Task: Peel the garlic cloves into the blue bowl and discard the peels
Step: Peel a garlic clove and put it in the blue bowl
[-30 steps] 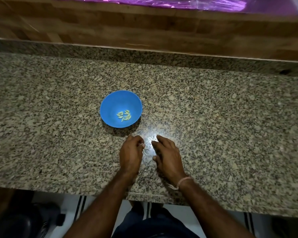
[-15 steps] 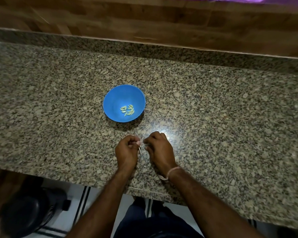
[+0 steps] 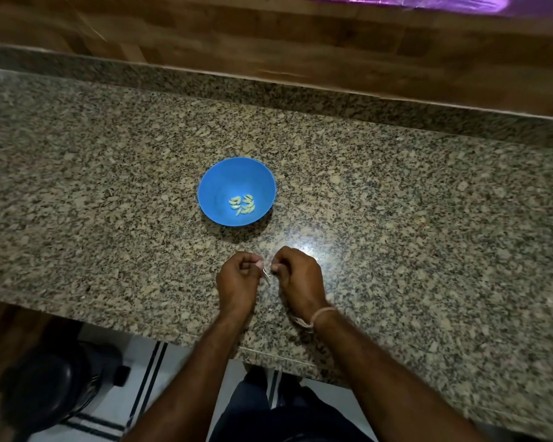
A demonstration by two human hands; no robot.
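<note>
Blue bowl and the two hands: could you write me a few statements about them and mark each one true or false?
1. The blue bowl holds pale peeled cloves. True.
2. The left hand pinches a thin pale piece. True.
3. The blue bowl touches the left hand. False: it stands apart on the counter, beyond both hands.
4. A band is worn on the left wrist. False: the band is on the right wrist, behind the right hand.
</note>
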